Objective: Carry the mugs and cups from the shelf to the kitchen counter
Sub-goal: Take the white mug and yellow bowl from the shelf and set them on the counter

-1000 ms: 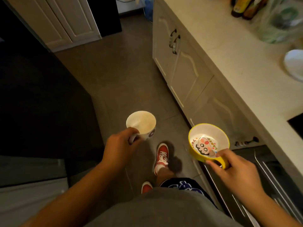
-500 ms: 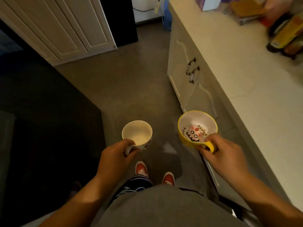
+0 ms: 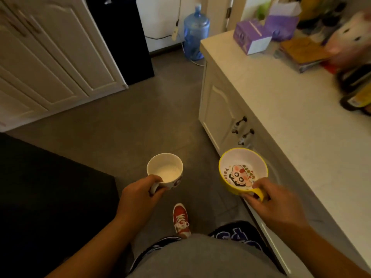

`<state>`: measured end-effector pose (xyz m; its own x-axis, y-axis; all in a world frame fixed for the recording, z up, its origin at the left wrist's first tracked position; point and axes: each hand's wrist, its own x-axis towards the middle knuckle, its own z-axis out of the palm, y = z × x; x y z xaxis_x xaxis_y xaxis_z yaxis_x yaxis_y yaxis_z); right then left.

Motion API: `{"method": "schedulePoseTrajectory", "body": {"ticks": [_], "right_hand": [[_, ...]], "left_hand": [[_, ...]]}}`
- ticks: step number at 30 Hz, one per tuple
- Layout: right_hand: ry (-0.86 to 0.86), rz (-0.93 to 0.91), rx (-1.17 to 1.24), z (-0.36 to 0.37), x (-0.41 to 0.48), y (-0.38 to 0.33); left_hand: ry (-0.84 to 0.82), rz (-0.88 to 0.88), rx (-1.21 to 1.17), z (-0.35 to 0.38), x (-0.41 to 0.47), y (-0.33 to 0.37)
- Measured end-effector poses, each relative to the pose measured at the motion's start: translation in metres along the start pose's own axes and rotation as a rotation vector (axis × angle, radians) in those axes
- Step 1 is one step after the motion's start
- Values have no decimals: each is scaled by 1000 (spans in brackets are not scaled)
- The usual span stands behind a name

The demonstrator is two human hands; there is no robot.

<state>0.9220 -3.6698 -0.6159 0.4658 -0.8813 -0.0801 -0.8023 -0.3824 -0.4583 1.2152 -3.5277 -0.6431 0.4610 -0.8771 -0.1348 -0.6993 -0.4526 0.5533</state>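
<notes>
My left hand [image 3: 138,199] grips the handle of a white mug [image 3: 165,170], upright and empty, held over the floor at lower centre. My right hand [image 3: 275,207] holds a wide yellow cup [image 3: 243,171] by its handle; a cartoon face is printed on its white inside. The yellow cup hangs just left of the kitchen counter [image 3: 281,109], below the level of its pale top. No shelf is in view.
On the counter's far end stand a purple tissue box [image 3: 251,37], a stack of books [image 3: 301,55] and dark bottles [image 3: 355,91]. A blue water jug [image 3: 195,31] stands on the floor beyond. White cabinets [image 3: 50,57] are on the left, a black block [image 3: 50,197] at lower left.
The view has swung up and forward along the counter, bringing its far end, the tissue box and the water jug into sight. Both hands keep their cups at the same height.
</notes>
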Motion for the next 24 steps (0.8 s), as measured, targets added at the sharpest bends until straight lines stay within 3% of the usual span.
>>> {"method": "schedulePoseTrajectory", "body": {"ticks": [6,9,14,24], "right_hand": [[-49,318,-2,-15,20,2],[-44,394,-78,-25,39,11],[223,321,-118,-35,96,35],[245,394,-91,-70,215,74]], "left_hand": [[-110,187,-30,-14,120,39],[-141,230,-34,-9,171,61],[-175,285,-18,2,241,98],[-215,447,-18,20,349,181]]}}
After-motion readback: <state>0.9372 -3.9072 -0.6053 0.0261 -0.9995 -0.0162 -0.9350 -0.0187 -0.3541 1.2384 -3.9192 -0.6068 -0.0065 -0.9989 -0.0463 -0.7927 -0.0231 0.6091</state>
